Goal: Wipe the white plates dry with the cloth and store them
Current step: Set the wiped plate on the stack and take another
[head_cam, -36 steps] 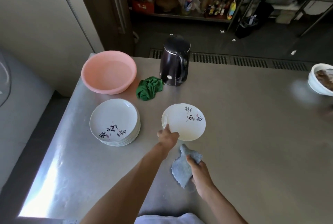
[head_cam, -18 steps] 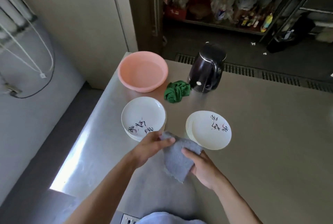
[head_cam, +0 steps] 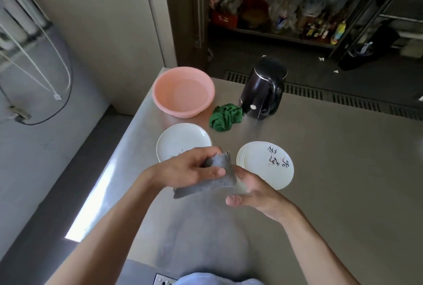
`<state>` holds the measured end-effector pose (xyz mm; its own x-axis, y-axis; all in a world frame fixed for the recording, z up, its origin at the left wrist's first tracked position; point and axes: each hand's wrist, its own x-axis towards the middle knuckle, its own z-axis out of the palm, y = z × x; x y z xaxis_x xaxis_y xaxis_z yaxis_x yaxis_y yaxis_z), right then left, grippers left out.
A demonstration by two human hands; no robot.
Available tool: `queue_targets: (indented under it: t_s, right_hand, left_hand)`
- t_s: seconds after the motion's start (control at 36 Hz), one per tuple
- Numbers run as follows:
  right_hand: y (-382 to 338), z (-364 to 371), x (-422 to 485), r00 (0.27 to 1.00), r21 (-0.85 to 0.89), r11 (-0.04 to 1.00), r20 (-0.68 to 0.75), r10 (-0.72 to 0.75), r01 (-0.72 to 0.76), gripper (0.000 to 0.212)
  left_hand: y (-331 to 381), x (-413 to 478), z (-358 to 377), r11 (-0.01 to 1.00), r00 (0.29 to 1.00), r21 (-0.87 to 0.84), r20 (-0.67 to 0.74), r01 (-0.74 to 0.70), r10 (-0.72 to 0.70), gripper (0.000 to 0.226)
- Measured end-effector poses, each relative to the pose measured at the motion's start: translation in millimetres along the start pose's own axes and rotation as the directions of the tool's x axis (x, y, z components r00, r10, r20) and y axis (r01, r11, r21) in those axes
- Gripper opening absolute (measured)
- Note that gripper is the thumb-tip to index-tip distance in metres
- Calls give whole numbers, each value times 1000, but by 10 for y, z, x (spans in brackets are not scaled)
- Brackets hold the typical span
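Note:
Two stacks of white plates with black brush lettering stand on the steel table [head_cam: 332, 170]. The left stack [head_cam: 183, 139] lies just beyond my left hand, and the right stack [head_cam: 267, 165] sits beside my right hand. My left hand [head_cam: 190, 170] grips a folded grey cloth [head_cam: 212, 181] above the table in front of the plates. My right hand [head_cam: 254, 193] is palm-up under the cloth's right end, fingers spread, touching it; its fingertips hide behind the cloth.
A pink basin [head_cam: 183, 91] stands at the far left corner. A crumpled green cloth [head_cam: 225, 117] lies next to a black kettle [head_cam: 263, 89]. The table's left edge drops to the floor. Shelves with bottles stand behind.
My left hand left the right stack's rim and took hold of the grey cloth. The cloth rose off the table and got folded between both hands. My view shifted left.

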<state>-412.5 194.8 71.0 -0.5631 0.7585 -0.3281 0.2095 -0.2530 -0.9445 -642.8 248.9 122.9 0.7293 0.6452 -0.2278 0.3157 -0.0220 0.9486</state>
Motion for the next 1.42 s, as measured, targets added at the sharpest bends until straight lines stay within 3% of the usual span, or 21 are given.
queue_targets:
  t_s: [0.08,0.17,0.25,0.33,0.39,0.47,0.56,0.64,0.72,0.81,0.89,0.97,1.06,1.14,1.28,1.36,1.42]
  right_hand:
    - [-95,59,36,999,116,993,33,-10,6,56]
    - [-66,120,-12,999,235,972,-47,22,-10,38]
    - [-48,150,-49,989,310,950,-147,5,41,35]
    - [-50,143,-98,976,442,893,-217,11,88,40]
    - [-53,117,-126,953,494,861,-300,34,124,32]
    - [-34,66,-167,922,536,822,-385,39,190,31]
    - [-34,32,-205,911,548,806,-412,25,226,37]
    - [-39,12,-233,901,557,795,-433,29,242,39]
    - [-31,-19,-257,872,565,778,-488,46,275,38]
    - [-38,-32,-262,876,549,790,-481,32,272,35]
    - [-54,-48,-275,874,528,809,-484,37,258,32]
    - [-59,-85,-272,845,450,871,-528,83,195,33]
    - [0,-151,-232,739,273,961,-655,158,37,64]
    - [27,-220,-248,814,148,987,-566,131,-55,91]
    - [53,-231,-264,866,-253,925,-482,135,-285,68]
    - [72,-176,-260,849,-432,845,-527,46,-314,24]
    - [80,-166,-262,838,-464,831,-546,7,-309,22]
  left_hand:
    - [18,25,-20,1000,1000,6,0,-3,3,17]
    - [-43,52,-70,999,996,-34,-86,30,-33,16]
    - [-188,106,-35,995,963,42,-258,91,-78,18]
    - [-350,111,137,969,906,53,-371,241,-205,47]
    - [-427,85,290,933,874,-72,-330,353,-356,64]
    - [-510,46,543,825,860,-415,-168,382,-482,59]
    - [-545,45,773,701,911,-678,-113,221,-397,44]
    - [-513,87,873,658,883,-751,-280,42,-376,54]
    - [-483,97,870,733,855,-680,-392,-22,-338,58]
    - [-473,59,840,809,900,-587,-365,-23,-239,60]
    - [-481,69,871,775,919,-624,-357,-100,-169,56]
    - [-507,107,869,803,863,-577,-474,-153,-176,42]
    - [-539,104,808,908,823,-413,-536,-65,-185,39]
    - [-542,76,738,994,815,-50,-569,100,-111,41]
    - [-496,52,676,927,813,343,-576,153,79,27]
    - [-464,32,642,889,795,425,-592,171,130,26]
    - [-461,26,619,880,795,443,-590,173,141,26]
